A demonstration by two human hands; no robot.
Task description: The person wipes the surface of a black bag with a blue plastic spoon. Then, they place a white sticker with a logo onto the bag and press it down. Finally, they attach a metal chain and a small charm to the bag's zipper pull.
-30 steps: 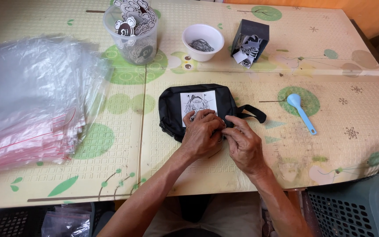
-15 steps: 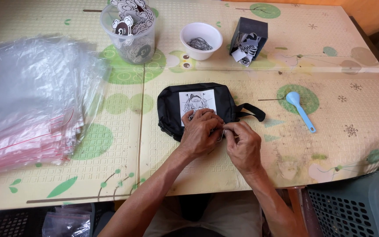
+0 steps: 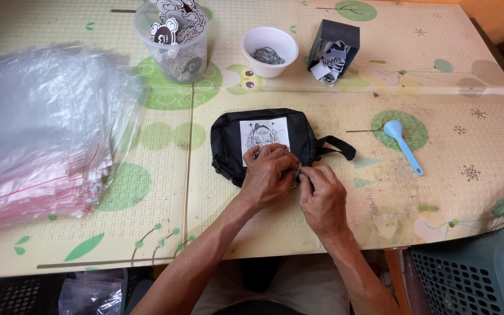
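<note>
A small black pouch point(image 3: 263, 135) with a white printed patch and a side strap lies flat on the patterned mat. My left hand point(image 3: 268, 173) rests on its near edge, fingers curled over the fabric. My right hand point(image 3: 322, 192) sits close beside it, fingertips pinched on a small metal piece at the pouch's near edge, possibly a zipper pull; the detail is too small to tell. Both hands touch each other over the pouch's lower right corner.
A stack of clear zip bags point(image 3: 42, 128) fills the left. At the back stand a clear cup of cutout tags point(image 3: 176, 41), a white bowl of small metal bits point(image 3: 269, 51) and a black box of labels point(image 3: 333, 49). A blue spoon point(image 3: 402, 146) lies right. A grey crate point(image 3: 468, 274) is lower right.
Both hands stay on the pouch's near edge with only small finger movements. The pouch has not shifted noticeably.
</note>
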